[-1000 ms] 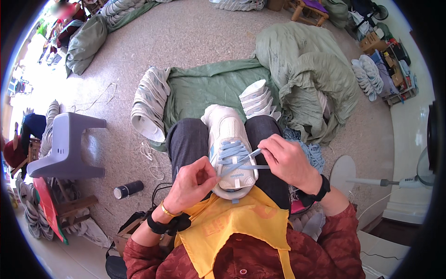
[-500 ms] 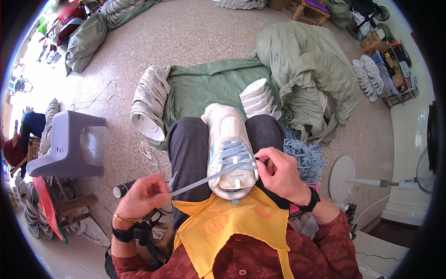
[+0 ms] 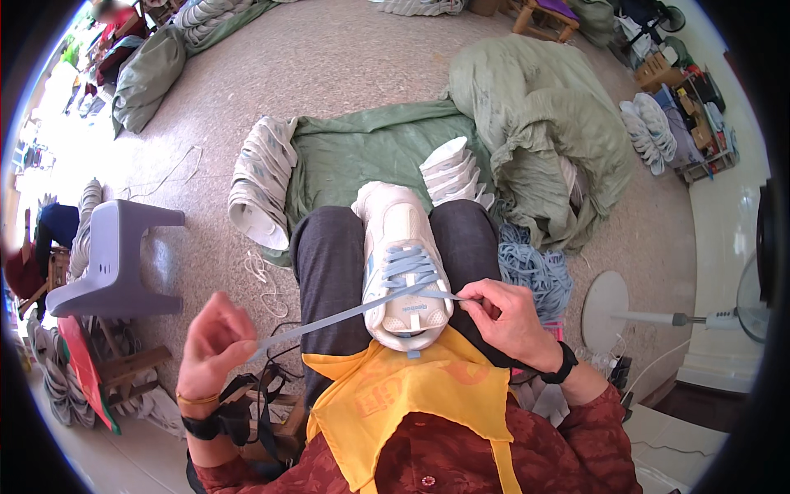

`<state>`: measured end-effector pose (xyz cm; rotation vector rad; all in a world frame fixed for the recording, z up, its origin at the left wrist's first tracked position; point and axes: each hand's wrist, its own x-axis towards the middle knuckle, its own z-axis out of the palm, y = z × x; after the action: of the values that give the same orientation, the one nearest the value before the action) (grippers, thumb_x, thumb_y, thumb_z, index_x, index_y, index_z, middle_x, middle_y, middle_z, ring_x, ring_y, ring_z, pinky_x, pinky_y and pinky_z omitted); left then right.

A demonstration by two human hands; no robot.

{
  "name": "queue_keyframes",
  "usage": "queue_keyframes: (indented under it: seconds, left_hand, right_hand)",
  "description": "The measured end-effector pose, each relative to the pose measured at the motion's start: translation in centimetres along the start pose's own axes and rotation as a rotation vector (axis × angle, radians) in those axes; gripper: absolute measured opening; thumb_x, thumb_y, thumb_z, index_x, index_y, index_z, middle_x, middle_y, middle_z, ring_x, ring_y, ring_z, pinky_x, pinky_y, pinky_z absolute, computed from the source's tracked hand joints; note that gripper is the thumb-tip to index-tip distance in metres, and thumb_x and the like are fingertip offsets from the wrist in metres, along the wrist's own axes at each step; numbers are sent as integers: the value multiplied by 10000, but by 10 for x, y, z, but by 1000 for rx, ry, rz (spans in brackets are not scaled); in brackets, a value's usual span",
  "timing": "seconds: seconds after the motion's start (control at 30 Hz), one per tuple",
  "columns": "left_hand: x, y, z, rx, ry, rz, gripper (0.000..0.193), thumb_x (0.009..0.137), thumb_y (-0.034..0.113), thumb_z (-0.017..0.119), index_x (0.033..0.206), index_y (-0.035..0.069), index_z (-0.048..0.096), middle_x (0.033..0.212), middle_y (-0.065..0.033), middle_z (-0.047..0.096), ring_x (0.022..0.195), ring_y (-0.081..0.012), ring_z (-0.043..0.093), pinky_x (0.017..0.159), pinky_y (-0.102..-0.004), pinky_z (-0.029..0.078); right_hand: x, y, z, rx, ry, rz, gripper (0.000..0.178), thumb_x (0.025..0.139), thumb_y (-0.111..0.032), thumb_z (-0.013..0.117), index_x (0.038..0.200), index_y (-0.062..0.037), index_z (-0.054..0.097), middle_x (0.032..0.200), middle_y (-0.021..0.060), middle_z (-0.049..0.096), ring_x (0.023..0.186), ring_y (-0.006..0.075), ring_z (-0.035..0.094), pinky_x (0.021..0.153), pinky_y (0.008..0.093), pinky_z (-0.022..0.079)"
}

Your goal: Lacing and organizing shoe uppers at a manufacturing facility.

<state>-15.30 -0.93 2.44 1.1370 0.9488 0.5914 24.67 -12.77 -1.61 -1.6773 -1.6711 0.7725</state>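
Note:
A white sneaker (image 3: 401,239) with light blue laces rests on my lap, toe pointing away from me. My left hand (image 3: 216,339) is drawn out to the left and pinches the end of a light blue lace (image 3: 333,315), which stretches taut from the shoe's upper eyelets. My right hand (image 3: 504,317) sits at the shoe's right side, near the tongue, and pinches the lace where it leaves the shoe. A yellow apron (image 3: 411,391) covers my front just below the shoe's heel.
Rows of stacked white shoes (image 3: 262,177) (image 3: 451,171) lie on a green cloth (image 3: 362,148) ahead. A big green sack (image 3: 543,123) is at the right, a heap of blue laces (image 3: 531,267) beside my knee. A grey plastic stool (image 3: 115,259) stands left, a fan base (image 3: 613,309) right.
My left hand has pulled away from the shoe toward the lower left, drawing the lace out long and taut. My right hand has stayed at the shoe's right side.

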Motion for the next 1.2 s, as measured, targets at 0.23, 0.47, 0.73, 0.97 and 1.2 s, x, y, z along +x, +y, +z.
queue_keyframes:
  seconds: [0.23, 0.47, 0.73, 0.97, 1.2]
  left_hand:
    - [6, -8, 4, 110, -39, 36, 255, 881, 2, 784, 926, 67, 541, 819, 9, 547, 693, -60, 469, 618, -220, 368]
    - [15, -8, 10, 787, 38, 149, 221, 808, -53, 786, 819, 37, 585, 786, -2, 557, 660, -69, 509, 581, -248, 403]
    - [16, -14, 0, 949, 31, 251, 122, 815, -39, 723, 834, 11, 613, 777, -99, 615, 725, -278, 610, 653, -375, 488]
    - [11, -19, -46, 1115, 162, 270, 115, 809, -14, 712, 820, 11, 600, 764, -106, 635, 768, -292, 580, 737, -407, 479]
    - [1, -21, -69, 1063, 200, 62, 105, 811, -12, 707, 833, 5, 605, 741, -93, 611, 716, -232, 612, 653, -358, 486]
  right_hand:
    - [-1, 3, -4, -52, 122, -68, 108, 910, 10, 741, 996, -35, 693, 838, 96, 676, 631, 225, 648, 560, 333, 502]
    - [0, -1, -35, -216, 191, -155, 133, 893, 21, 746, 1000, -39, 694, 835, 100, 669, 673, 276, 655, 603, 357, 517]
    - [-17, 24, -67, -311, 237, -68, 81, 902, 27, 727, 967, -22, 721, 854, 113, 707, 692, 263, 690, 627, 338, 537]
    - [-53, 99, -115, -125, 307, 245, 79, 927, 37, 698, 993, 8, 728, 838, 65, 716, 629, 116, 666, 576, 252, 515]
    - [-79, 160, -138, 8, 301, 438, 76, 966, 26, 665, 1018, 25, 719, 822, 30, 706, 663, 75, 650, 573, 234, 526]
